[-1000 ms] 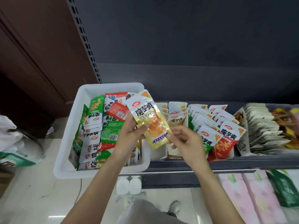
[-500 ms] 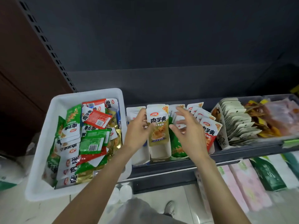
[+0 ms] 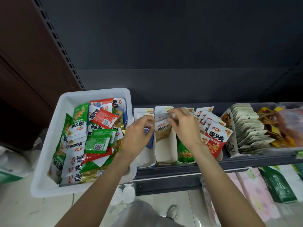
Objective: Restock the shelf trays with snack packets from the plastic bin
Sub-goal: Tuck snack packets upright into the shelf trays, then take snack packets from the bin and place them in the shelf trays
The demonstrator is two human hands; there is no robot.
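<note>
A white plastic bin [image 3: 49, 145] on the left holds several loose green, red, white and gold snack packets [image 3: 96, 141]. On the dark shelf, white cardboard trays [image 3: 165, 151] stand side by side. A yellow packet [image 3: 162, 133] stands upright in the second tray. My left hand [image 3: 139, 136] has its curled fingers at that packet's top left corner. My right hand [image 3: 185, 128] pinches the tops of the row of yellow packets [image 3: 164, 110] behind it; its fingertips are blurred. Green packets [image 3: 185, 153] and red packets [image 3: 215, 140] fill the trays to the right.
Further right on the shelf are a tray of pale packets [image 3: 249, 128] and a clear tub of orange snacks [image 3: 278, 128]. Pink and green packs [image 3: 255, 194] sit on the lower shelf. A shoe [image 3: 172, 212] and bags [image 3: 11, 164] are on the floor.
The yellow packet went from held up in front of the bin down into the second tray. Both hands followed it and now work at the packet tops.
</note>
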